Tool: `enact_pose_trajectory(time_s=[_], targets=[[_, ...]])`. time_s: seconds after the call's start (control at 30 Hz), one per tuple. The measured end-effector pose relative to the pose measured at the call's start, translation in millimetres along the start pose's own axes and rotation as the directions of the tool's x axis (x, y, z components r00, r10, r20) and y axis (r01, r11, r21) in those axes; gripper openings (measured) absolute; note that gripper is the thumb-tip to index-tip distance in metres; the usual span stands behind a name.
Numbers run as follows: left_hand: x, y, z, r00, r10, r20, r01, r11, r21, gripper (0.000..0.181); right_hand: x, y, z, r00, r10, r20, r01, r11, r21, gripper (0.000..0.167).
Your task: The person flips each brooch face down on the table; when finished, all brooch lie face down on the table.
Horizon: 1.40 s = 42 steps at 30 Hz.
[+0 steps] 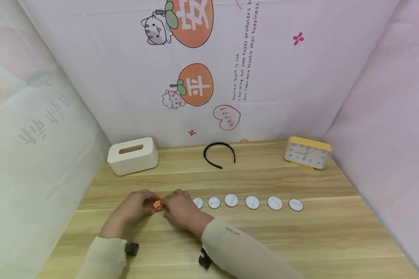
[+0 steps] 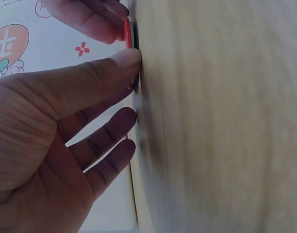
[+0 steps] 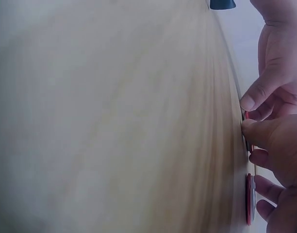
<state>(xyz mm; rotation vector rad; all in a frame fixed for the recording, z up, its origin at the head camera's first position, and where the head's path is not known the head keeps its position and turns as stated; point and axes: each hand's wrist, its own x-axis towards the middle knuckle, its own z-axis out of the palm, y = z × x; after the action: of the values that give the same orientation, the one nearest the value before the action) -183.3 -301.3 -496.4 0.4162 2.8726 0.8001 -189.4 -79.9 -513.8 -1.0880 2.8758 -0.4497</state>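
Note:
A round red disc (image 1: 157,205) with a yellow-orange picture lies on the table at the left end of a row. My left hand (image 1: 137,206) pinches its left edge between thumb and fingers; in the left wrist view the remaining fingers are loosely spread. From the other side my right hand (image 1: 181,209) pinches the same red disc (image 3: 246,115) by its edge. Flat on the wood, another disc (image 3: 249,199) sits beside the right hand's lower fingers. White round discs (image 1: 231,200) with small print continue the row rightward. The hands cover part of the row.
A white tissue box (image 1: 132,158) stands at the back left, a black headband (image 1: 206,153) lies at the back middle, and a yellow clock (image 1: 307,153) stands at the back right. Printed cloth walls (image 1: 272,77) enclose the wooden table (image 1: 265,240) on three sides.

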Motion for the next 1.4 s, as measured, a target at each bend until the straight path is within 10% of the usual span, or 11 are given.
enact_pose_trajectory(time_s=[1.4], targets=[[-4.9, 3.2, 1.9, 0.993, 0.117, 0.003, -0.117, 0.993, -0.003, 0.021, 0.0, 2.1, 4.3, 0.997, 0.033, -0.071, -0.04, 0.994, -0.097, 0.027]])
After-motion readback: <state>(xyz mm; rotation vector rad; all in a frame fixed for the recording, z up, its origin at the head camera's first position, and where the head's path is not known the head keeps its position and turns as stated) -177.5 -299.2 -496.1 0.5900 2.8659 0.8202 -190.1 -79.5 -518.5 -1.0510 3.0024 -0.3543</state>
